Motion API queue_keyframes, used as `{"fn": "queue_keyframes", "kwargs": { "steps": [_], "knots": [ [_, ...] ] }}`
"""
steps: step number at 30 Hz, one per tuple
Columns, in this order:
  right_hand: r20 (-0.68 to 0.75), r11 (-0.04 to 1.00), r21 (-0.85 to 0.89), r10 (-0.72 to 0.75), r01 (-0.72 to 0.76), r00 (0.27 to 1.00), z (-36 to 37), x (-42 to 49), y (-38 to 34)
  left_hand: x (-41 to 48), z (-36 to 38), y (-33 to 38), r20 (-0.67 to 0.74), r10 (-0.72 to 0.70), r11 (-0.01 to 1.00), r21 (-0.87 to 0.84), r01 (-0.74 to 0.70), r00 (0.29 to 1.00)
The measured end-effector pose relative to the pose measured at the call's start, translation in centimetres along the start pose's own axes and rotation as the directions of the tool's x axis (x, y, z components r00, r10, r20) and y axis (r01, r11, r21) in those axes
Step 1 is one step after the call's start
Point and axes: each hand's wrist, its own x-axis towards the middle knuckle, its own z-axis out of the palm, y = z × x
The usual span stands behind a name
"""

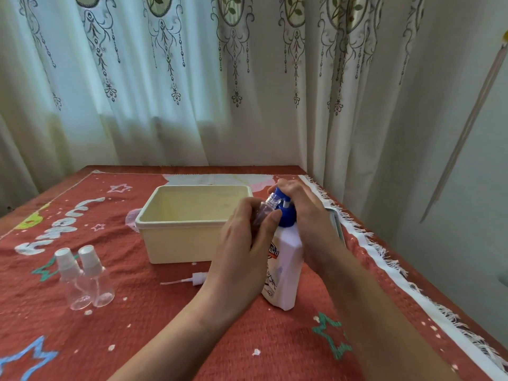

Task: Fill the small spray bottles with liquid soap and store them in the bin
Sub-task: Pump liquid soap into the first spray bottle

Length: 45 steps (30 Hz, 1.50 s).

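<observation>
My left hand [244, 243] has a tight grip on one small open spray bottle [264, 211], tipped under the blue pump [284, 207] my right hand [305, 213] presses. Two capped bottles [83, 276] wait on the table [275, 347] — the bin [178, 237] looks empty, so I'm just starting.

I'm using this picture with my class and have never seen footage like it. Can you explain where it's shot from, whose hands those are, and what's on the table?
There is no machine here: a person wears a camera on the head, looking down at their own hands. The left hand holds a small clear bottle, cap off, tilted at the blue pump of a white soap bottle. The right hand rests on the pump. On the red tablecloth are a cream bin, two capped spray bottles and a loose spray cap.
</observation>
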Motion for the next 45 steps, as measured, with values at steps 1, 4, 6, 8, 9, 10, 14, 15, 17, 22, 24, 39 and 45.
{"fn": "queue_keyframes", "kwargs": {
  "steps": [1, 4, 6, 8, 9, 10, 14, 15, 17, 22, 24, 39, 45],
  "knots": [
    [0.002, 1.0, -0.012, -0.016, 0.016, 1.0, 0.0, -0.1, 0.1, -0.2, -0.1, -0.1, 0.001, 0.006, 1.0, 0.013, -0.006, 1.0],
    [0.008, 0.999, -0.011, -0.044, 0.044, 0.999, 0.0, -0.4, -0.1, -0.7, -0.5, -0.3, 0.004, 0.026, 0.998, 0.063, -0.026, 1.0],
    [0.02, 0.999, -0.013, -0.046, 0.046, 0.999, 0.1, -0.6, 0.0, -0.8, -0.8, -0.3, -0.016, 0.034, 0.996, 0.081, -0.033, 0.999],
    [0.034, 0.999, -0.009, -0.047, 0.047, 0.998, 0.3, -0.8, 0.1, -0.8, -1.0, -0.3, -0.037, 0.043, 0.994, 0.098, -0.039, 0.998],
    [0.041, 0.999, -0.01, -0.042, 0.043, 0.998, 0.4, -0.9, 0.1, -0.9, -1.1, -0.3, -0.045, 0.05, 0.993, 0.107, -0.045, 0.998],
    [0.045, 0.999, -0.012, -0.038, 0.039, 0.998, 0.4, -0.9, 0.1, -1.0, -1.2, -0.2, -0.052, 0.059, 0.992, 0.114, -0.053, 0.997],
    [0.055, 0.999, -0.006, -0.051, 0.051, 0.997, 0.1, -1.0, 0.3, -1.4, -1.4, 0.1, -0.072, 0.092, 0.987, 0.14, -0.082, 0.993],
    [0.059, 0.998, -0.004, -0.057, 0.057, 0.997, 0.1, -1.0, 0.3, -1.5, -1.4, 0.3, -0.07, 0.102, 0.985, 0.146, -0.09, 0.992],
    [0.077, 0.998, 0.001, -0.068, 0.069, 0.995, 0.1, -1.0, 0.3, -1.6, -1.4, 0.3, -0.068, 0.114, 0.983, 0.153, -0.102, 0.991],
    [0.071, 0.999, 0.025, -0.043, 0.042, 0.997, 0.5, -1.1, 0.3, -1.4, -1.5, -0.1, -0.081, 0.101, 0.983, 0.159, -0.087, 0.992],
    [0.076, 1.0, 0.022, -0.023, 0.021, 0.997, 0.7, -1.1, 0.3, -1.2, -1.6, -0.2, -0.087, 0.097, 0.985, 0.15, -0.083, 0.991],
    [0.051, 0.997, 0.078, 0.0, -0.004, 0.999, 0.8, -1.0, 0.4, -1.3, -1.5, -0.2, -0.077, 0.094, 0.99, 0.116, -0.084, 0.993],
    [0.06, 0.997, 0.071, 0.0, -0.004, 0.998, 0.7, -1.0, 0.2, -1.3, -1.4, -0.2, -0.058, 0.084, 0.99, 0.123, -0.076, 0.995]
  ]
}}
